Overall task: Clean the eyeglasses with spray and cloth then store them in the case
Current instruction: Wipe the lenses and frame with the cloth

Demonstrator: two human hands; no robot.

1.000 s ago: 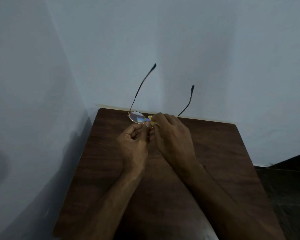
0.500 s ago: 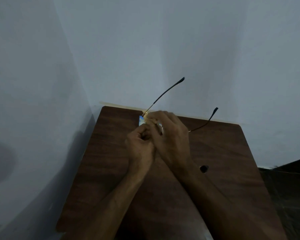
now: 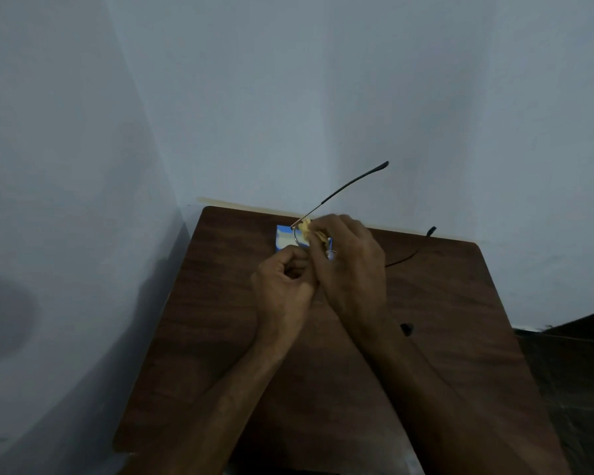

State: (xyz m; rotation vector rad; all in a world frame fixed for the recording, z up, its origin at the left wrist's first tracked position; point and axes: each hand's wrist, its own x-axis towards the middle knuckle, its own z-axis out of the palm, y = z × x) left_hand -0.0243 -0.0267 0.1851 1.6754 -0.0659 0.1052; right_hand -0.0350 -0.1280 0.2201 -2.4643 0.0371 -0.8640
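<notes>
Eyeglasses (image 3: 343,192) raised above the dark wooden surface (image 3: 443,303), left hand (image 3: 283,289) fingers curled closed on the frame, right hand (image 3: 352,265) fingers pinching a yellow cloth (image 3: 309,231) against a lens, temples pointing away right

one eyeglasses (image 3: 343,192), one cloth (image 3: 310,231), two hands (image 3: 285,289)

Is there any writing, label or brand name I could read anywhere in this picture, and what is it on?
No readable text anywhere.
Blue and white object on the table, behind the hands: only bands of colour show; any print is too blurred to read.
Eyeglasses: no marking can be made out on the temple arms or frame.
Yellow cloth in the right hand: plain, no label visible.
Wall and tabletop: bare of writing.
</notes>
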